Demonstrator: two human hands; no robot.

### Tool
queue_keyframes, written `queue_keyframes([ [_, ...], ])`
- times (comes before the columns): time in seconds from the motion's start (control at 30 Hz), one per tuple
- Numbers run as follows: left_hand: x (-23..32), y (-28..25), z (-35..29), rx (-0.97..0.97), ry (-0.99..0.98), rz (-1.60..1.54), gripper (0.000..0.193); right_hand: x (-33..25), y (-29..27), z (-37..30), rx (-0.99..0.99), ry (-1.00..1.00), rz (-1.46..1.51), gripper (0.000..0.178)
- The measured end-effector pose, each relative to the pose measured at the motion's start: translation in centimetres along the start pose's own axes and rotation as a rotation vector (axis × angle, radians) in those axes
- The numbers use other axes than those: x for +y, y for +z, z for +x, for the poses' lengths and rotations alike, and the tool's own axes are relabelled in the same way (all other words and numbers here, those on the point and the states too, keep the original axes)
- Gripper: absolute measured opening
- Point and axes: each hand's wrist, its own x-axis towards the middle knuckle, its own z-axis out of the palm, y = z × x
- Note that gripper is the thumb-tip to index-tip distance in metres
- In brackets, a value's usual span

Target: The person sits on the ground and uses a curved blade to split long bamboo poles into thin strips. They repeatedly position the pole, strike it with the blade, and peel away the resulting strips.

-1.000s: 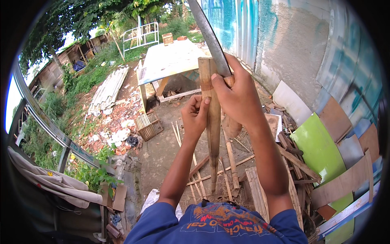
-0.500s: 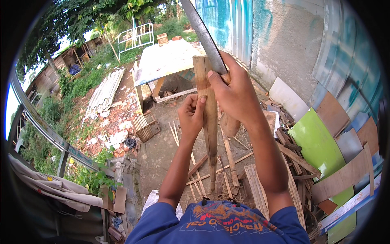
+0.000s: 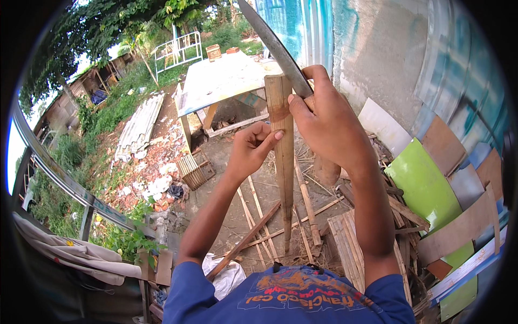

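In front of me a wooden stake (image 3: 282, 156) stands nearly upright, its squared broad end up and its narrow end down. My left hand (image 3: 253, 144) is closed at its left side, the thumb laid across the near face and the other fingers curled. My right hand (image 3: 329, 116) is wrapped round the wooden handle of a machete (image 3: 273, 46), its thumb close against the stake's right edge. The long grey blade slants up to the left from that hand, passing close beside the stake's top. Most of the handle is hidden by my fingers.
Ahead is a low table (image 3: 221, 81) with a pale top. Thin wooden strips (image 3: 253, 213) lie on the ground below my hands. Boards and scrap wood, including a green panel (image 3: 423, 186), lean along the wall at right. Rubble and corrugated sheets (image 3: 141, 124) lie at left.
Both hands, the stake and the machete have shifted right in the picture. My left thumb now reaches farther across the stake. More of a brown stick shows beside my left forearm.
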Motion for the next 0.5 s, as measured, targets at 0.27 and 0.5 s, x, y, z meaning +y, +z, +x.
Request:
queue_keyframes([
  [0.27, 2.4, -1.7, 2.7, -0.251, -0.017, 0.286, 0.025, 1.7, -1.3, 1.7, -0.005, -0.146, -0.124, 0.021],
  [0.5, 13.4, -8.6, 8.6, -0.228, 0.093, 0.466, 0.035, 1.3, -3.6, 0.8, -0.071, -0.085, -0.177, 0.021],
])
